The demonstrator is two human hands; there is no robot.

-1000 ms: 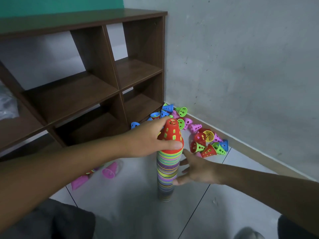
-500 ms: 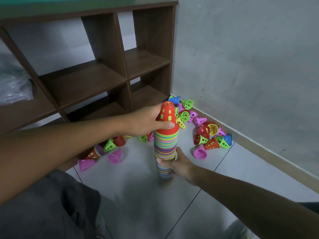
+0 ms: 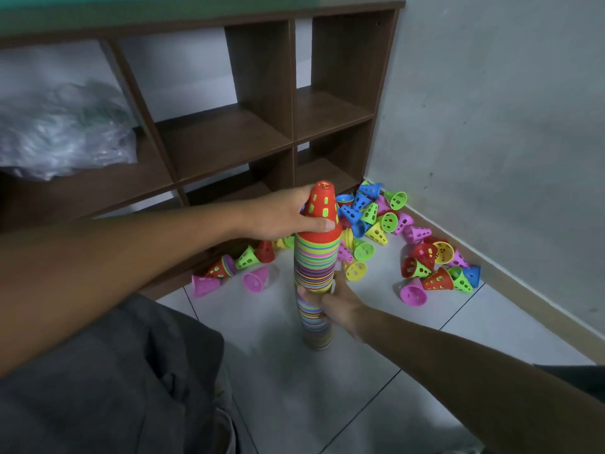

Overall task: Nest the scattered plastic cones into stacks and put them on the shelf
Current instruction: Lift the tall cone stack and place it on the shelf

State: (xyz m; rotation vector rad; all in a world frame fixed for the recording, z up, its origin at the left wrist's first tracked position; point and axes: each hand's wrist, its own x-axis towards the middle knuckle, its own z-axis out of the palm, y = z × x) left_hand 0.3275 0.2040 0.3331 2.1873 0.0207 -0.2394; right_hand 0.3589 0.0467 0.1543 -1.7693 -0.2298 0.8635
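On a pale tiled floor (image 3: 376, 381) before a dark wooden shelf (image 3: 229, 136), a tall stack of nested cones (image 3: 316, 263) stands upright. The left hand (image 3: 281, 217) wraps its red top cone (image 3: 322, 208), the right hand (image 3: 340, 299) grips mid-column. It looks light, slick and prone to buckling, so holding both ends seems wise; loose cones (image 3: 425, 257) lie nearby.

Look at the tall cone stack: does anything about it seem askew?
Yes. The stack kinks where the right hand holds it: the part above sits offset from the part below. The left hand grips the red top cone.
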